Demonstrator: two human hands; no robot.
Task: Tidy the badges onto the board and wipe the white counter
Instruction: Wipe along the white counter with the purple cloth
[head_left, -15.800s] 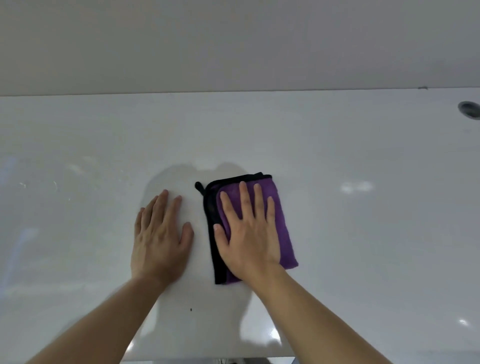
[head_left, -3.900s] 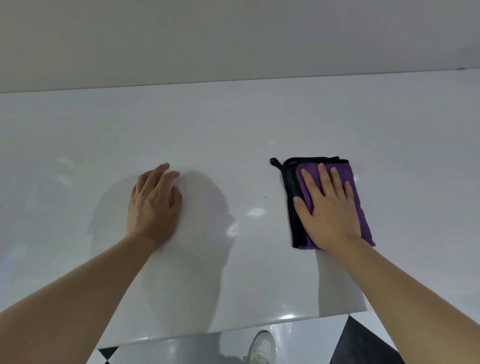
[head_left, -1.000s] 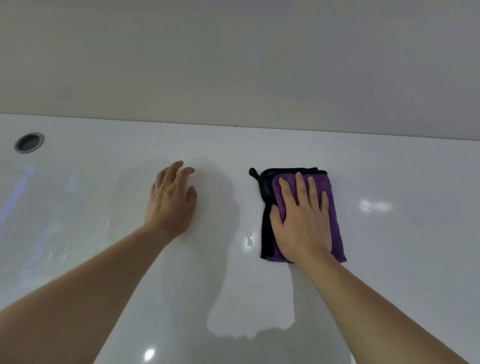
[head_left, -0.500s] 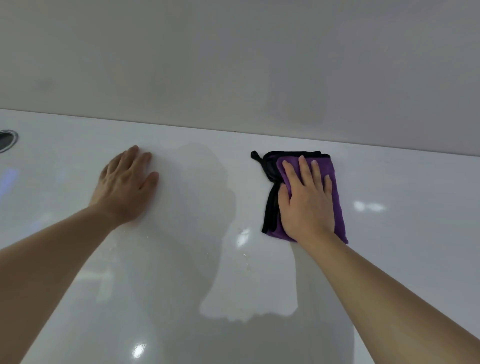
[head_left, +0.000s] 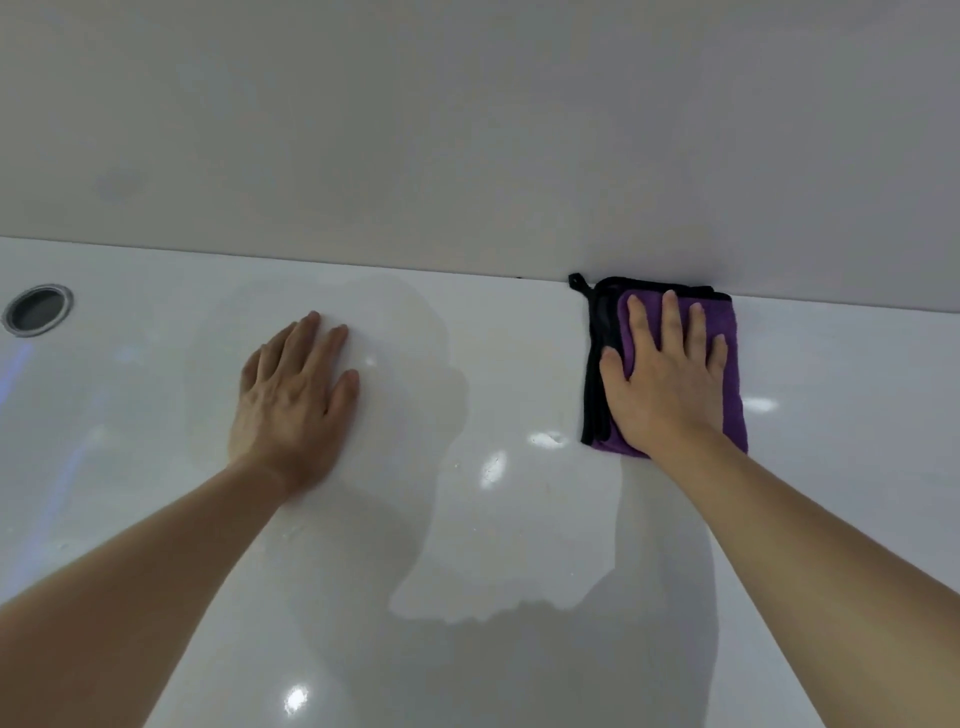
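Right hand (head_left: 662, 384) presses the cloth (head_left: 727, 374) with flat, spread fingers (head_left: 670, 317), wall just beyond them. Keep even pressure, overlapping strokes; left hand (head_left: 291, 400) braces flat on the counter (head_left: 519, 519).

A plain pale wall (head_left: 467, 130) rises behind; a round, possibly metal-rimmed hole (head_left: 37, 309) far left.

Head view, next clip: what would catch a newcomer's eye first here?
The purple cloth with black trim stands out on the white counter, pushed up against the back wall, with the right hand pressed flat on it. The left hand lies flat on the bare counter, and a round grey hole sits at far left.
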